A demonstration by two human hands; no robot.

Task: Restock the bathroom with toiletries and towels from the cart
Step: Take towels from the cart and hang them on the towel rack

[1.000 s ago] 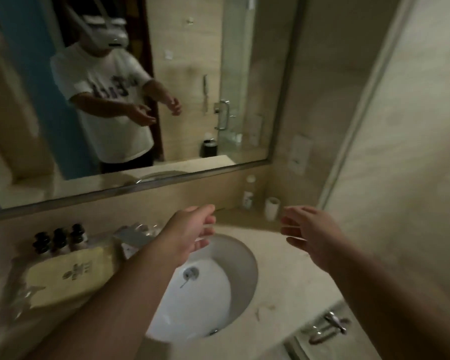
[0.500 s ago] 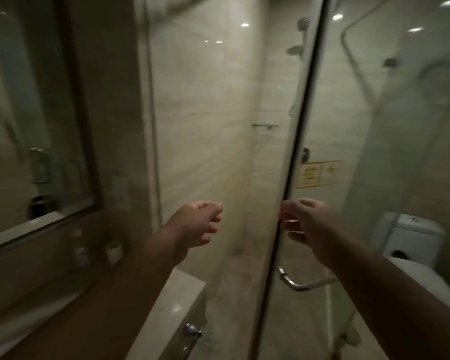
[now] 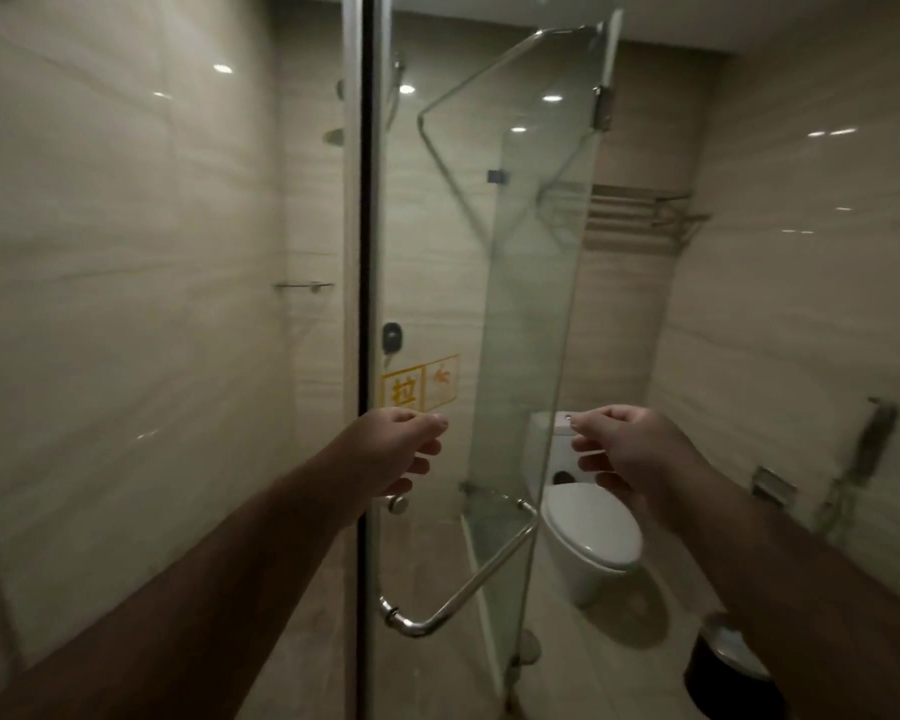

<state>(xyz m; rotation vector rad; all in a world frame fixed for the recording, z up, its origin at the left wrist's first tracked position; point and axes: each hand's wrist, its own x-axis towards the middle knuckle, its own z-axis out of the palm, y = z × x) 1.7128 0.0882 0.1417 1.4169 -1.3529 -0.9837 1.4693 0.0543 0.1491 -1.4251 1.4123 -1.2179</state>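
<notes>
We are holding both bare forearms out ahead of us, and nearest our feet, low on the right, a dark bin [image 3: 723, 667] is standing on the floor tiles. Our left grip [image 3: 396, 449] is hanging in front of the dark edge of the glass shower door [image 3: 427, 252], fingers loosely curled and nothing in them. Our right grip [image 3: 630, 452] is hanging level with it, also loosely curled and carrying nothing. Below and between them a chrome handle [image 3: 468, 579] is slanting across the glass, and a yellow sticker [image 3: 419, 387] is showing just above the left grip. We cannot tell whether the door is standing shut or ajar. Beyond a further glass panel [image 3: 541, 304] the toilet [image 3: 588, 532] is sitting with its lid down, and a paper holder [image 3: 772, 485] is hanging on the right wall. Farther back, inside the shower, a small shelf [image 3: 305, 286] is jutting from the wall. High on the far wall a metal towel rack [image 3: 640, 210] is showing only its bars, as far as the dim light is letting us tell. No towels, toiletries or cart are appearing in this view, so the task's things are lying somewhere out of sight. We are judging the restocking here as hardly begun: the supplies are waiting to be fetched from the cart and set on the rack and shelf.
</notes>
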